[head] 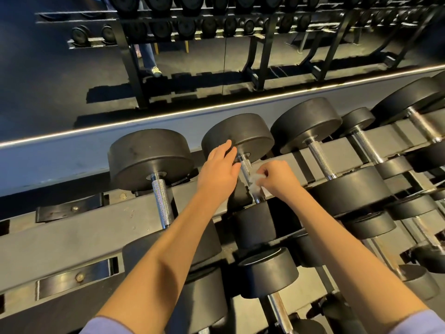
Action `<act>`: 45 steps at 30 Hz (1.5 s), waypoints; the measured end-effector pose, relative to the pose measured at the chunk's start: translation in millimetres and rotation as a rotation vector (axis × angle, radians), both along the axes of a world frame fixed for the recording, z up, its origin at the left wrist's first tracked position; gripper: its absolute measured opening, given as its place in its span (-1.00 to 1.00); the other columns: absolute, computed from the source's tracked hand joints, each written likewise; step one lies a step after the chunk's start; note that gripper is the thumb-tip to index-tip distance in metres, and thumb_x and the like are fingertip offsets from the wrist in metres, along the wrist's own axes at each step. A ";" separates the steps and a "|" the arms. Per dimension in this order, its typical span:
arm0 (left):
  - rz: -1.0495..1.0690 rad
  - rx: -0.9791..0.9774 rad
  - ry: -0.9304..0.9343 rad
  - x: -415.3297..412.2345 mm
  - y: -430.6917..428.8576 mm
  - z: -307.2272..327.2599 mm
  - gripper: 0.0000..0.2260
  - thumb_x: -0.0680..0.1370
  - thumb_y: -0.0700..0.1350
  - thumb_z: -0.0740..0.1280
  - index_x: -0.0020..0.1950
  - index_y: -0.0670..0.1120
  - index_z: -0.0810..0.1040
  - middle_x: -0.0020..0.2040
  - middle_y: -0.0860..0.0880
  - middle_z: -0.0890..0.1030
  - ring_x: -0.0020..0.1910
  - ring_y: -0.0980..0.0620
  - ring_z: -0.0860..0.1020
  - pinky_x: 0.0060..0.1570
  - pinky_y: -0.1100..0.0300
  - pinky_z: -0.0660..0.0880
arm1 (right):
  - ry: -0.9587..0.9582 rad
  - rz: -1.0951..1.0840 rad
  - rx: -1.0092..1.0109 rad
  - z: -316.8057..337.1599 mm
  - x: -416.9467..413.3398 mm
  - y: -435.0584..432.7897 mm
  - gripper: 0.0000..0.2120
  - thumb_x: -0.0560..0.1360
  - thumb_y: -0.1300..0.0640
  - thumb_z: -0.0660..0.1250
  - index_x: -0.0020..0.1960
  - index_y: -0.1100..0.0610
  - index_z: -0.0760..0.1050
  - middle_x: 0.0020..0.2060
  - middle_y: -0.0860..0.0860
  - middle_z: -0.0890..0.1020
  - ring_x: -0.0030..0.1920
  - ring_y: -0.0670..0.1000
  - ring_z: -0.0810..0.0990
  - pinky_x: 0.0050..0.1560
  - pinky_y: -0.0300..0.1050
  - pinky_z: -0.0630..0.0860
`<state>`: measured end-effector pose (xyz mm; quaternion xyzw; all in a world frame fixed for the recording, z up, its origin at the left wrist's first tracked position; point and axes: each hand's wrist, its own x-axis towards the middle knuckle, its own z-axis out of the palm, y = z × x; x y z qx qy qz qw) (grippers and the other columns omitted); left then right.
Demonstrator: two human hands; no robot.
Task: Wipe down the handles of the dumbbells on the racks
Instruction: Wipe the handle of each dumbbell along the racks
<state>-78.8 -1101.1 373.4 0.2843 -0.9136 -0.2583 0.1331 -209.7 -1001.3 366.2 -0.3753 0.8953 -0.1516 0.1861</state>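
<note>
Head view: you are looking down on the top rail of a dumbbell rack (72, 239), which is running across the picture from eight o'clock up to two o'clock. Your left hand (220, 169) is reaching just above centre. Its fingers are lying straight and close together, and their tips are touching the far black head of the second dumbbell (243, 133) from the left. Your right hand (277, 179) is working just at three o'clock of the left one. Its fingers are curling in and pinching a crumpled white wipe (254, 183) against that dumbbell's knurled steel handle (246, 166). The wipe is sitting on the nearer half of the bar, and the upper half is showing bare between your hands.

At nine o'clock of your left hand, the first dumbbell (149, 157) is resting on the rail with its handle uncovered. At two o'clock of your right hand, a third dumbbell (305, 124) is lying beside it, and more are trailing off toward three o'clock. Lilac sleeves (419, 324) are showing at the bottom edge. At twelve o'clock, further racks (192, 25) of dumbbells are standing in dim light.
</note>
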 end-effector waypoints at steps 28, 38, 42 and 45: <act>-0.186 0.248 -0.268 103.6 226.1 -146.2 -0.61 0.65 -0.11 0.11 0.50 -0.06 0.25 0.47 0.06 0.26 0.44 0.07 0.21 0.39 0.17 0.17 | -0.363 -0.496 -0.174 -142.4 124.5 267.9 -0.88 0.44 0.23 0.43 -0.05 0.25 0.58 -0.10 0.11 0.61 -0.06 0.07 0.56 -0.13 -0.22 0.34; -0.221 0.124 -0.353 89.3 222.6 -207.2 -0.46 0.64 -0.07 0.15 0.57 -0.05 -0.01 0.57 0.04 0.03 0.53 0.05 0.02 0.46 0.10 0.07 | -0.403 -0.572 -0.094 -210.4 136.2 264.4 -0.60 0.49 0.21 0.38 0.30 0.11 0.42 -0.09 -0.02 0.56 -0.13 -0.07 0.53 -0.12 -0.33 0.42; -0.256 0.031 -0.343 96.2 222.0 -224.1 -0.43 0.64 -0.04 0.14 0.57 -0.05 -0.06 0.58 0.06 -0.08 0.54 0.05 -0.05 0.47 0.11 0.06 | -0.294 -0.485 -0.057 -235.3 137.3 246.2 -0.69 0.55 0.22 0.29 0.28 0.16 0.50 0.09 0.09 0.58 0.03 0.01 0.54 0.03 -0.28 0.35; -0.280 -0.034 -0.321 100.0 222.1 -233.9 -0.40 0.62 0.00 0.18 0.57 -0.05 -0.03 0.58 0.05 -0.08 0.55 0.04 -0.04 0.47 0.07 0.13 | -0.218 -0.437 -0.053 -252.9 131.7 232.5 -0.79 0.54 0.28 0.28 0.14 0.23 0.59 0.06 0.14 0.58 0.06 0.10 0.53 -0.02 -0.24 0.33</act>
